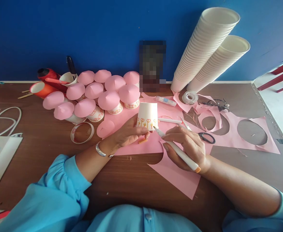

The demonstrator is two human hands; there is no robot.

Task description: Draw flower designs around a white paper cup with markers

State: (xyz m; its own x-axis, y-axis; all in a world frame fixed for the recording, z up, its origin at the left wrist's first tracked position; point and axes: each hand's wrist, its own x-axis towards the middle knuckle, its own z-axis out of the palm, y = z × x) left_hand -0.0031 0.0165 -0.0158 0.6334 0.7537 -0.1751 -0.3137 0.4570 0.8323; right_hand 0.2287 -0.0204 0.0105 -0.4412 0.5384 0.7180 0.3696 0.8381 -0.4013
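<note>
Your left fingers (141,130) grip upturned cup (147,111) by rim over surface (114,180), short of far edge; right fingers (178,138) clamp marker (185,158), tip at rim.

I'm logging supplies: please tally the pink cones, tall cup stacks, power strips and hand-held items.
Pink cones, loose pink piece excluded: 11
Tall cup stacks: 2
Power strip: 1
Cup in left hand: 1
Marker in right hand: 1
Total: 16
</note>
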